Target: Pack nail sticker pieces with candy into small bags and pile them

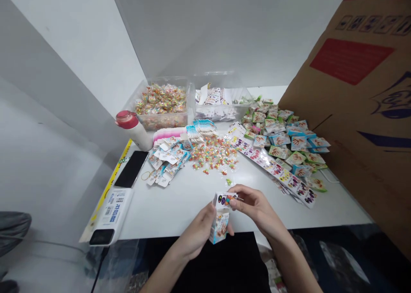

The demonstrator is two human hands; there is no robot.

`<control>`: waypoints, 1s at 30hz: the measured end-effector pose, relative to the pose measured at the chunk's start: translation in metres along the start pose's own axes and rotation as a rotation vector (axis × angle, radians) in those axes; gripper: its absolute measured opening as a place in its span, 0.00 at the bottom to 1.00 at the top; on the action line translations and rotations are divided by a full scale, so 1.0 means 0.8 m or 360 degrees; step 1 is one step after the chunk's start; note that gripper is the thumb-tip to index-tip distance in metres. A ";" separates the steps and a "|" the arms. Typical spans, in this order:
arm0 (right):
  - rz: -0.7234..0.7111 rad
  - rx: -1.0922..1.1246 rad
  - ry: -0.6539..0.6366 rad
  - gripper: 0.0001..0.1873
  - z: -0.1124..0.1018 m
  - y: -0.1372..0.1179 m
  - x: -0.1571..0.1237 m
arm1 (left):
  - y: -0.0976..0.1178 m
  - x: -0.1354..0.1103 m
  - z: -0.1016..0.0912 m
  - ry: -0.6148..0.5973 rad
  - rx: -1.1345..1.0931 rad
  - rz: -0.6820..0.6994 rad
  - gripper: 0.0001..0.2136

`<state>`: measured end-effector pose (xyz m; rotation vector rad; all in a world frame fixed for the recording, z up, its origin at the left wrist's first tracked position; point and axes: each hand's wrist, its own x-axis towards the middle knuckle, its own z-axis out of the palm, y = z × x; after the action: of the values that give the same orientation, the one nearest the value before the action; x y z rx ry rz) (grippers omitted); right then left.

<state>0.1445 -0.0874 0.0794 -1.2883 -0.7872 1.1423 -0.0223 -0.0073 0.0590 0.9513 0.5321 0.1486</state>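
A small printed cardboard box [221, 226] was held upright between the hands, its long axis tilted slightly, just inside the near edge of the white table [167, 216]. Its lower body was cupped by the left hand [195, 235], while its top was pinched between the thumb and fingers of the right hand [257, 207], the nearer to that end. A small loose packet [228, 181] was lying just beyond.

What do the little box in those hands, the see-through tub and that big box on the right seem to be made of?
The little box looks like thin printed card: smooth, with crisp folded edges. The tub seems clear plastic, since packets show through its walls. The big box looks like matte brown cardboard, printed in red and blue.
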 end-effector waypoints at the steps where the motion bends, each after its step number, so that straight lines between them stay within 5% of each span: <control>1: -0.0001 -0.0028 0.0003 0.10 0.000 0.003 0.000 | -0.001 -0.001 0.002 0.0030 0.0003 -0.0035 0.33; 7: 0.0008 -0.0226 -0.0124 0.10 -0.012 0.006 -0.005 | 0.006 -0.011 -0.001 -0.0154 0.0146 -0.0085 0.31; 13: -0.0019 -0.0894 -0.0252 0.06 -0.021 -0.018 -0.007 | 0.010 -0.014 0.001 0.0163 0.0780 0.0060 0.16; 18: -0.0086 -0.0914 -0.0188 0.13 -0.015 -0.020 0.000 | 0.014 -0.016 0.010 0.0242 0.0830 0.0089 0.18; 21: -0.0066 -0.0958 -0.0152 0.09 -0.009 -0.018 0.001 | 0.014 -0.016 0.014 0.0227 0.0803 0.0197 0.19; 30: -0.0445 -0.1624 -0.0104 0.05 0.012 -0.019 -0.011 | -0.007 -0.007 0.021 0.0392 0.0441 0.0190 0.21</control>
<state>0.1360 -0.0911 0.0971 -1.8687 -1.6573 0.5267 -0.0191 -0.0246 0.0642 1.2447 0.7356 0.3076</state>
